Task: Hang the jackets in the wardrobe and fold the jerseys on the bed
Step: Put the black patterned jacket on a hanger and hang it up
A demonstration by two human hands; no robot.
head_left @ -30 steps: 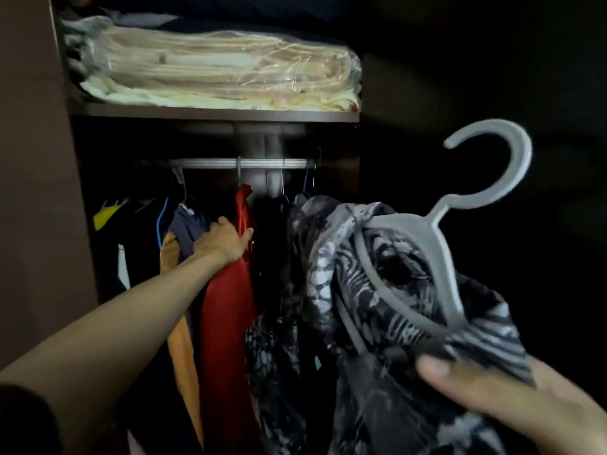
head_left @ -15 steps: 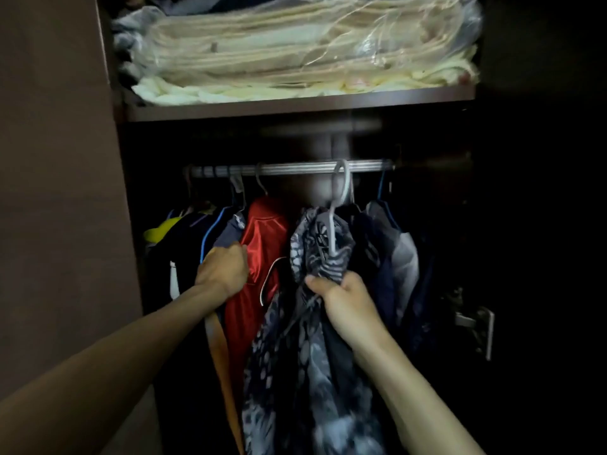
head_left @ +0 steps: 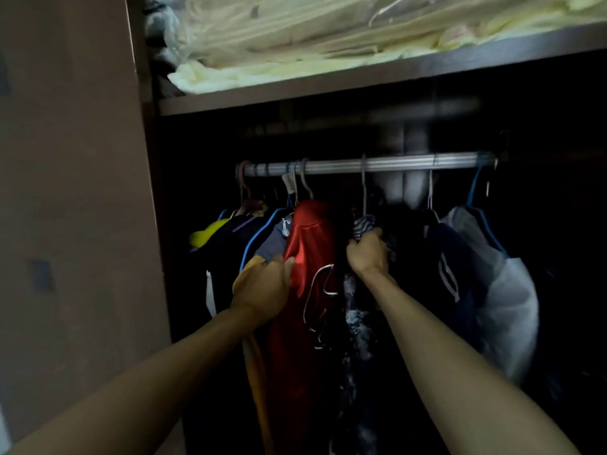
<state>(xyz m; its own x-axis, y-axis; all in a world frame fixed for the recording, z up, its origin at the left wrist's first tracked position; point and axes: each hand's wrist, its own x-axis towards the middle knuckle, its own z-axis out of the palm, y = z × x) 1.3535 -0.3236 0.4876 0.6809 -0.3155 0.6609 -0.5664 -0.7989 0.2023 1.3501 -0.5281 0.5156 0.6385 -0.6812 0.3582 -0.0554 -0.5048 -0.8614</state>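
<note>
The black-and-white patterned jacket (head_left: 356, 316) hangs from the metal rail (head_left: 371, 165) on a pale hanger whose hook (head_left: 363, 188) is over the rail. My right hand (head_left: 369, 252) grips the jacket's collar just under the hook. My left hand (head_left: 266, 290) presses against the red garment (head_left: 308, 238) and the orange one (head_left: 253, 356), holding them to the left. Its fingers are partly hidden in the cloth.
Dark, blue and white garments (head_left: 505, 290) hang to the right on the rail, yellow and dark ones to the left. A shelf (head_left: 328, 87) above holds folded cream bedding in plastic. The brown wardrobe side (head_left: 75, 192) stands at the left.
The hanger with the patterned jacket went from my right hand in the open onto the rail. My right hand moved up to the collar. The left hand keeps the red garment aside.
</note>
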